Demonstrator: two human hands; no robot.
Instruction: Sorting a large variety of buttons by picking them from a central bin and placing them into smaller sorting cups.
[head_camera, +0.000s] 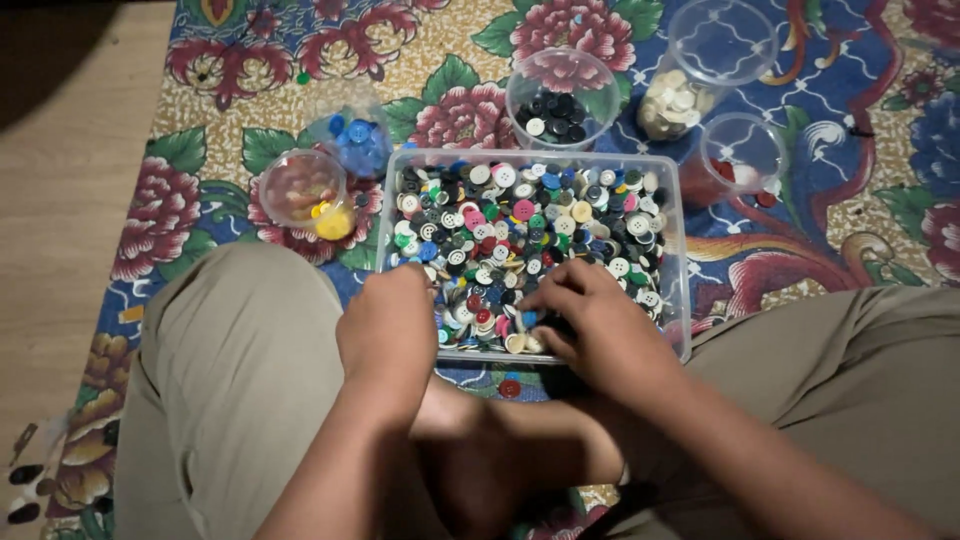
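A clear plastic tub (676, 210) full of mixed coloured buttons (520, 220) sits on a floral mat between my knees. My left hand (388, 325) rests curled at the tub's near-left corner; what it holds is hidden. My right hand (590, 320) reaches into the near side of the tub, fingertips pinching among the buttons next to a blue one.
Clear cups stand around the tub: yellow buttons (318, 205) at left, blue buttons (358, 140), black buttons (560, 110) behind, cream buttons (680, 100), and one with a few red buttons (742, 160) at right. A loose red button (510, 388) lies by my legs. Bare wooden floor (60, 200) lies left.
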